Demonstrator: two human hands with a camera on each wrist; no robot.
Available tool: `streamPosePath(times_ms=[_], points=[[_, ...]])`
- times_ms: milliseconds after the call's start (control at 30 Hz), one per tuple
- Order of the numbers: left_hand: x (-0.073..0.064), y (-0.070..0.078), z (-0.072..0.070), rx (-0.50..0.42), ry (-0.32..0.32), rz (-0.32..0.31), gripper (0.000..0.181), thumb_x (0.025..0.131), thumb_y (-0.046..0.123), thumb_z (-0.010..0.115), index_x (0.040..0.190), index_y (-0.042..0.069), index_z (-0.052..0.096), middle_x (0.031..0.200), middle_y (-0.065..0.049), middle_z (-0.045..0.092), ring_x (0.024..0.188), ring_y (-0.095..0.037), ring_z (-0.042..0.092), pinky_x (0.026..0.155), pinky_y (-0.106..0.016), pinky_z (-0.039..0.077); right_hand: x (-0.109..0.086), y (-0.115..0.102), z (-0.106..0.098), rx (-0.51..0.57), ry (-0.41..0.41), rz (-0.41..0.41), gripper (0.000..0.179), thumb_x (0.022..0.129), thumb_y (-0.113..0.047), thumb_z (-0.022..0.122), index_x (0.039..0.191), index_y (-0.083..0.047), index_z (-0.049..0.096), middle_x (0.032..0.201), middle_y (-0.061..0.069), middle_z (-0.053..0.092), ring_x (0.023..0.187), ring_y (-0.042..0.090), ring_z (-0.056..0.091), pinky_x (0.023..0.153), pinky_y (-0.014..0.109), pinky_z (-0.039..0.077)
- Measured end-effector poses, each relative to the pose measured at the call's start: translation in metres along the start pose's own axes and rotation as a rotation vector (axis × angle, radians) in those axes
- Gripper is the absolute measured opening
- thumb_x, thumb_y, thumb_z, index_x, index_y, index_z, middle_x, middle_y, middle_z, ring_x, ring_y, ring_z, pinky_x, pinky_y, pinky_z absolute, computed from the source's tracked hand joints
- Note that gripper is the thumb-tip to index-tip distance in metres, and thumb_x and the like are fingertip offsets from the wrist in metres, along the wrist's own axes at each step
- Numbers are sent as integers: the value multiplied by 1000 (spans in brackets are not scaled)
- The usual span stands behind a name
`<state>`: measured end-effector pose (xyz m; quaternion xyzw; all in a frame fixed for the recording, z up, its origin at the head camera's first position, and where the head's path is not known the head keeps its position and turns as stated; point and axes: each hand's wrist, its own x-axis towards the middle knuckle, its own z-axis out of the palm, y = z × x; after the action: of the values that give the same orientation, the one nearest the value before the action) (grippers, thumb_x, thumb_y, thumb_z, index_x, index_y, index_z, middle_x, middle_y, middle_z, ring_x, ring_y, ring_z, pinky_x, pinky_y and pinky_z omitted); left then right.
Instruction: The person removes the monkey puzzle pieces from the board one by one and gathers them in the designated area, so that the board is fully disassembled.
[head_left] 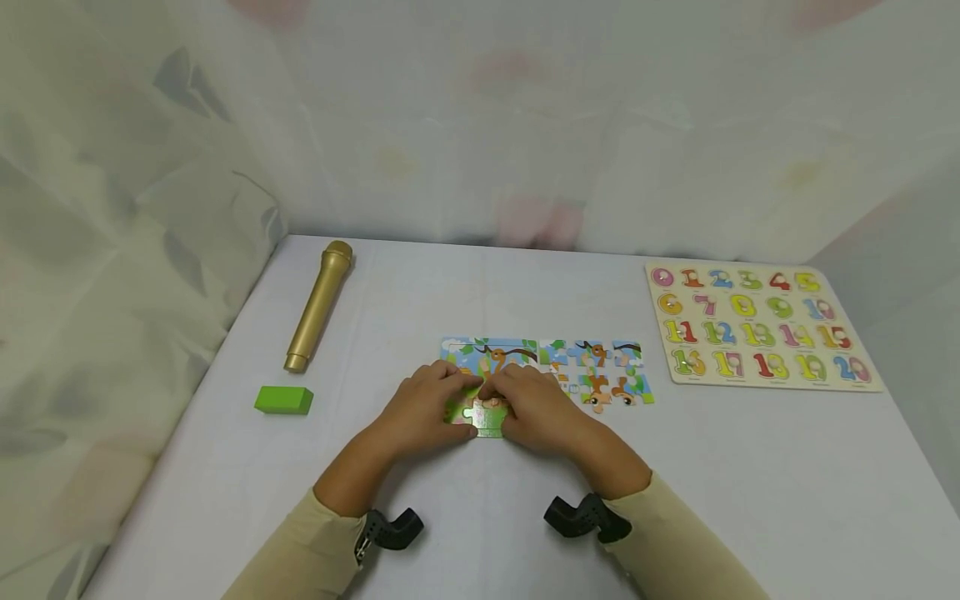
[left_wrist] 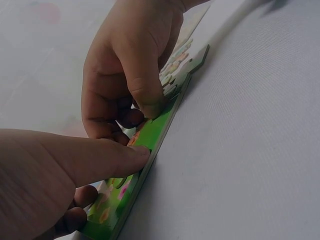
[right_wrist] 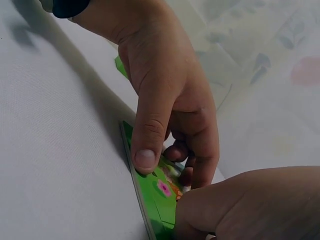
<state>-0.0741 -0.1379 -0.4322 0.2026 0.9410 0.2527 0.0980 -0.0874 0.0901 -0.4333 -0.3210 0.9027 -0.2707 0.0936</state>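
Note:
A jigsaw puzzle board (head_left: 486, 417) with a bright cartoon animal scene lies at the middle of the table. My left hand (head_left: 423, 412) rests on its left side, thumb pressing on the green strip along the near edge. From the right, my right hand (head_left: 546, 408) touches the same board, its thumb on the green strip in the left wrist view and its other fingers bent over the picture. The index fingertips almost meet above the middle. Both hands cover much of the board. Just right of it lie several loose puzzle pieces (head_left: 597, 354), partly behind the right hand.
A wooden number puzzle board (head_left: 761, 325) lies at the back right. At the left are a gold microphone (head_left: 318, 308) and, nearer me, a green block (head_left: 283, 400). Patterned curtains (head_left: 450, 125) hang behind the white-covered table (head_left: 750, 483).

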Motion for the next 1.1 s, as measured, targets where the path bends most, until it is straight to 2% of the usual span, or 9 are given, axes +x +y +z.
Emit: streamPosePath(times_ms=[300,700,933,1100], points=[[0,0,0,-4,5,-1,65,81,30,92,141,18,70,125,-1,59,120,-28,54,96,-51,44,-2,0,-2,13,-3,-24,44,86,9,60,121,-14,72,118,2,68,116,26,64,92,51,49],[1,-2,2,-2,-2,-3,65,81,31,92,142,20,70,124,-1,58,119,-27,54,94,-50,44,1,-2,0,38,-19,47,52,82,13,62,122,-20,69,126,-1,70,122,26,63,96,54,48],[1,-2,2,1,-2,-6,66,81,33,92,143,20,70,125,-1,58,121,-28,53,95,-50,43,-2,-3,-2,57,4,24,47,84,9,62,122,-19,69,123,0,70,119,24,63,95,53,47],[0,-1,2,2,0,-2,66,82,33,92,142,20,70,126,-1,58,122,-28,54,95,-51,44,-5,-2,-2,56,33,-1,41,85,1,67,121,-18,70,116,-1,69,106,19,61,90,48,46]])
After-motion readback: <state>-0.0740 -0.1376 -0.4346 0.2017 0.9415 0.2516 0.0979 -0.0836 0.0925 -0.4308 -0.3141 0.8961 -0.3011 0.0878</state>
